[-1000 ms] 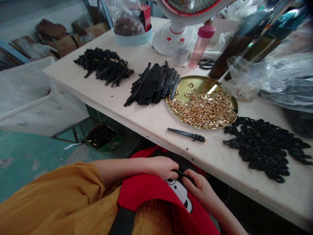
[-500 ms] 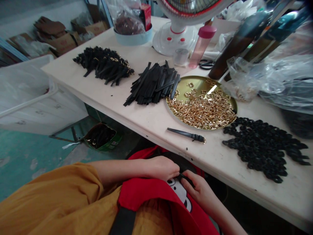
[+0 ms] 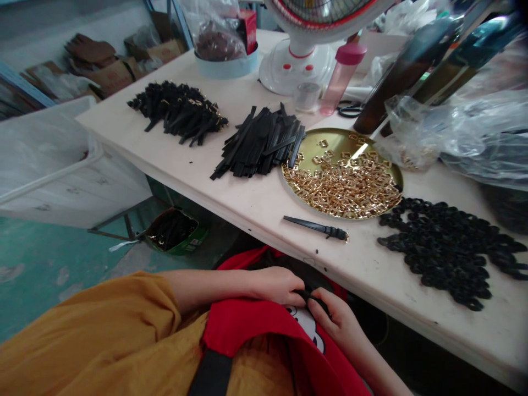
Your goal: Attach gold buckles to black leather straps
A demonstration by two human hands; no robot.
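Observation:
Both hands rest in my lap, below the table's front edge, over a red apron. My left hand (image 3: 275, 285) and my right hand (image 3: 336, 317) are closed together on a thin black strap (image 3: 314, 298) pinched between their fingertips. On the table just above them lies a single black strap with a gold buckle (image 3: 317, 227). Beyond it a round gold tray (image 3: 330, 140) holds several gold buckles (image 3: 346, 190).
A pile of plain black straps (image 3: 259, 142) and a pile of buckled straps (image 3: 178, 111) lie to the left on the pale table (image 3: 231, 195). Black loops (image 3: 447, 247) are heaped at right. A fan base (image 3: 297, 69), a pink bottle (image 3: 340, 77) and plastic bags (image 3: 462, 132) stand behind.
My hands have sunk slightly lower in my lap, still pinching the black strap. Nothing on the table has moved.

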